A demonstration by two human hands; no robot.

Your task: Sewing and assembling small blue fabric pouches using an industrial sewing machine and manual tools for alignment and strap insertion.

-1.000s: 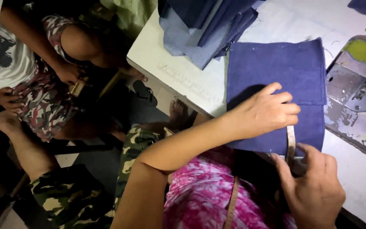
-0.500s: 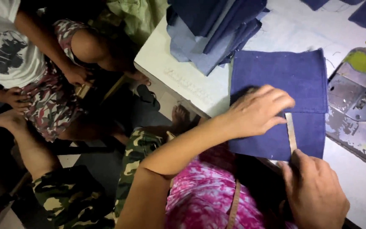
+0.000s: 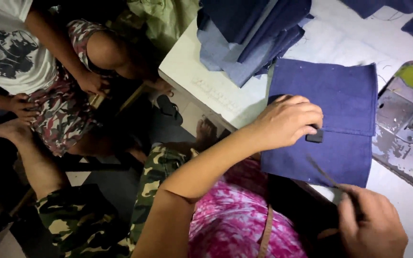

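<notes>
A dark blue folded cloth piece (image 3: 340, 95) lies flat on the white table (image 3: 206, 81). My left hand (image 3: 288, 119) rests on the cloth's left half, with its fingertips pinched on a small dark block (image 3: 315, 136) near the fold line. My right hand (image 3: 374, 224) is at the lower right, off the cloth's near edge. It grips one end of a thin flat strip (image 3: 328, 176) that slants up over the cloth's lower edge.
A stack of blue cloth pieces (image 3: 249, 33) lies at the table's far left corner. A sewing machine bed (image 3: 407, 119) with worn metal sits right of the cloth. Another person (image 3: 48, 71) sits on the floor at the left, hands on their knees.
The strip stood flat on the cloth beside my left fingers; it has now come off and slants toward my right hand. My left hand has shifted slightly and now pinches the small dark block.
</notes>
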